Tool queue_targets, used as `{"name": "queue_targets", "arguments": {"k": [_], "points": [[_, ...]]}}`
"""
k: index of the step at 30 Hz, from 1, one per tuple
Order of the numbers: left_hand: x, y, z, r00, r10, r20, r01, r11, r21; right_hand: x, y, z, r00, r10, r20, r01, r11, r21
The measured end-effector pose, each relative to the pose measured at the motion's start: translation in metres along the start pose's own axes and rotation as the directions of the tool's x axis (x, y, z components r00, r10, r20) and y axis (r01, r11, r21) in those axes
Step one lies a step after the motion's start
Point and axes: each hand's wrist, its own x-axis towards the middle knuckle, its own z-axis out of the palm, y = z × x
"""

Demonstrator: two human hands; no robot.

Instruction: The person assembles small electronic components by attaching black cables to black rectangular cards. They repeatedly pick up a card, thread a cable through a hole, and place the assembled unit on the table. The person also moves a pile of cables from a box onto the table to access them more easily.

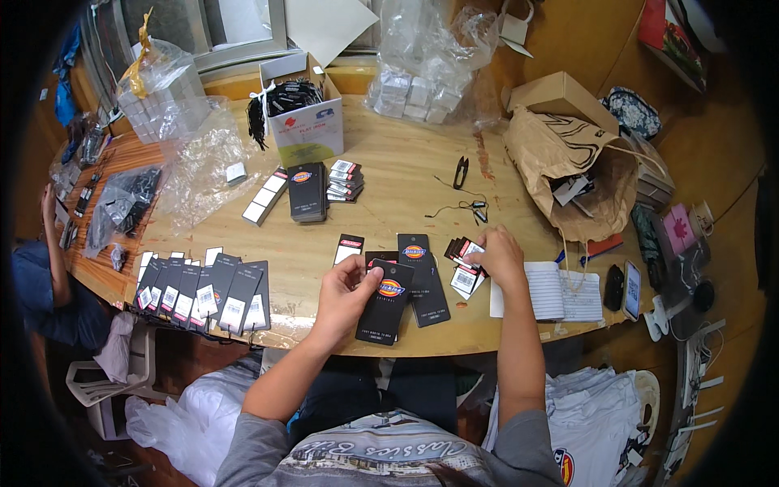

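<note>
My left hand is closed on a black hang tag with an oval logo, thumb across its top edge. Part of another dark tag shows behind it. To the right, a black hang tag lies on the table. My right hand has its fingertips pinched at a small fanned pile of barcode tags; how many it grips is hidden. A small tag with a red band lies beyond my left hand.
A stack of black tags stands mid-table before a carton of black cords. Finished-looking tags fan out at the left edge. At right are an open notebook and a paper bag. Another person's arm is far left.
</note>
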Motion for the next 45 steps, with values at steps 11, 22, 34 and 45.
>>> {"name": "queue_targets", "arguments": {"k": [11,22,34,45], "points": [[-0.006,-0.020,0.016,0.977,0.119,-0.179,-0.152,0.971,-0.183,-0.050,-0.073,0.006,0.978,-0.202,0.060,-0.010,0.241,0.970],[-0.014,-0.012,-0.006,0.963,0.120,-0.242,-0.166,0.969,-0.181,0.062,0.001,-0.017,0.947,0.037,-0.319,0.114,0.890,0.442],[-0.021,-0.010,-0.004,0.983,0.096,-0.155,-0.133,0.960,-0.245,0.086,-0.017,0.022,0.875,-0.483,0.028,0.442,0.822,0.358],[-0.024,-0.007,-0.009,0.984,0.092,-0.152,-0.126,0.963,-0.236,0.111,-0.027,-0.010,0.893,-0.445,-0.070,0.443,0.838,0.318]]}}
